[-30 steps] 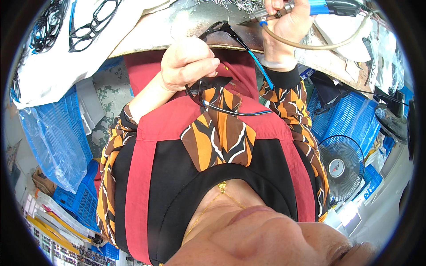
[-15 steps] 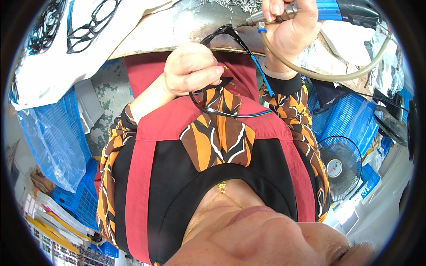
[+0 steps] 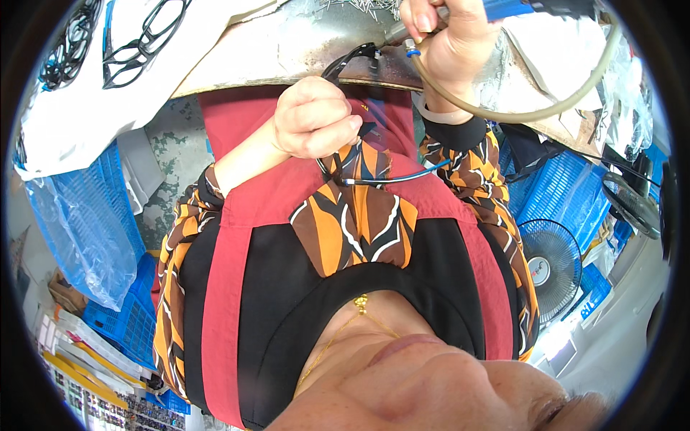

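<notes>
Turned slightly since the earlier frame, black-and-blue plastic eyeglasses [image 3: 353,55] are clasped in the closed left hand [image 3: 314,118] at the grey metal worktop [image 3: 287,39]; a blue-and-silver cylindrical driver [image 3: 506,8] is gripped by the curled right hand [image 3: 456,54], its tip beside the eyeglasses.

narrow gap between left hand [image 3: 314,118] and right hand [image 3: 456,57], glasses [image 3: 361,52] across it, hose [image 3: 532,116] looping rightward

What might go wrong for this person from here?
The tip of the blue-and-metal tool in the right hand is very near the corner of the glasses frame. A slip might scratch the frame or nick the left hand holding it. The tool's hose loops by the right hand, so it could snag.
</notes>
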`<action>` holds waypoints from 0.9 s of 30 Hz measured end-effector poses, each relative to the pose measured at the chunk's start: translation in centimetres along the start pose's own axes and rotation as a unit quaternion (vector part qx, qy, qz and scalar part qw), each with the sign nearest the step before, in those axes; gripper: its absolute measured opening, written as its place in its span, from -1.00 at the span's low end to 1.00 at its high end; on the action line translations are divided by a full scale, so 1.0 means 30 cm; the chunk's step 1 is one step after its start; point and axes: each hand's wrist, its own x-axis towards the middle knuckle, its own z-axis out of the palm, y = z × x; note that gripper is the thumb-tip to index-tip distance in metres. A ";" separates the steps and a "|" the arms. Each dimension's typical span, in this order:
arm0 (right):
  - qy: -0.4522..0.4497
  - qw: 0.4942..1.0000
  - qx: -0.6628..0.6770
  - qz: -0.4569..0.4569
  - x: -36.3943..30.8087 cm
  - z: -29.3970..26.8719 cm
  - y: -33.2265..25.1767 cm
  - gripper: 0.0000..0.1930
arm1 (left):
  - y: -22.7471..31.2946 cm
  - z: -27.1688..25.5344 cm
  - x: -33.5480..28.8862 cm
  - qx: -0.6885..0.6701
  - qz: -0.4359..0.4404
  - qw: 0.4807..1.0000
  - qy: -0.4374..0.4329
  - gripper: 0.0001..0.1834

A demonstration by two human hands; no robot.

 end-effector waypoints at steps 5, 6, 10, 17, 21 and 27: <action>-0.022 0.997 0.061 0.046 0.009 -0.019 0.051 -0.63 | -0.025 -0.022 -0.008 0.008 -0.007 1.000 -0.020 -0.58; 0.006 0.998 0.052 0.045 -0.004 -0.016 0.048 -0.61 | -0.035 -0.027 -0.004 -0.006 -0.010 0.999 -0.031 -0.58; -0.104 0.976 0.186 0.049 -0.116 0.015 -0.006 -0.66 | -0.067 -0.058 0.038 -0.020 -0.059 0.997 -0.055 -0.56; -0.034 0.983 0.088 0.158 -0.028 -0.298 -0.119 -0.82 | 0.009 -0.291 0.189 0.036 -0.127 0.988 -0.085 0.01; 0.139 0.981 -0.061 0.117 0.118 -0.565 -0.115 -0.64 | 0.098 -0.493 0.223 0.280 -0.103 0.951 -0.078 -0.18; 0.209 0.773 -0.579 -0.153 0.122 -0.574 -0.191 -0.28 | 0.206 -0.619 0.165 0.504 -0.039 0.828 -0.240 -0.60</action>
